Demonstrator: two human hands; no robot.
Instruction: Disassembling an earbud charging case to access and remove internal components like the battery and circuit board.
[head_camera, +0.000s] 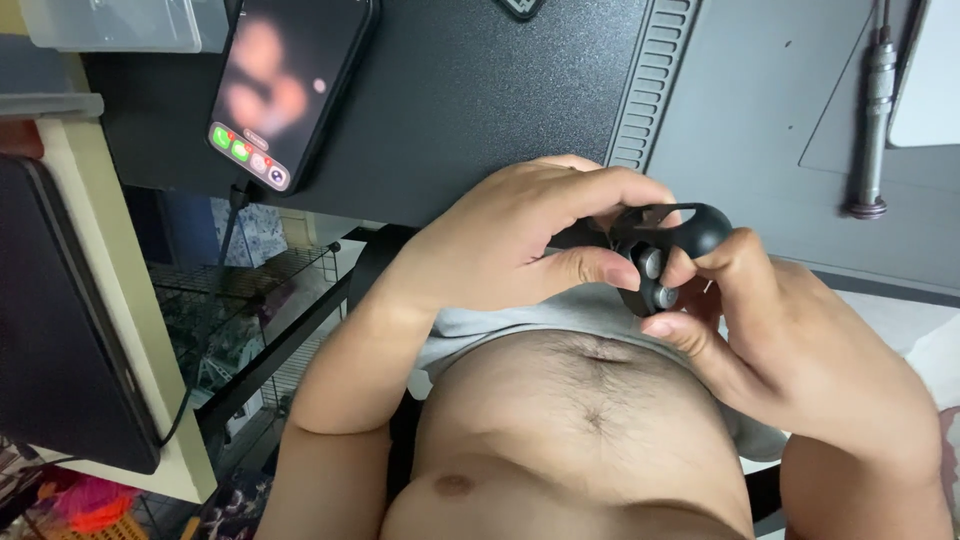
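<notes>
Both my hands are clamped on the small black plastic controller with grey round buttons (660, 255): left hand (500, 240) and right hand (780, 330) flank it, ring end pointing toward the dark desk surface (480, 90).

I see bare dark table (480, 90) far of the hands; phone (285, 85) blocks far left, screwdriver (875, 120) far right.

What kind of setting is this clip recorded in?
Probably a home desk or hobby workstation: a dark desk mat, a smartphone and a precision screwdriver lie there, while both hands hold a small black controller.
</notes>
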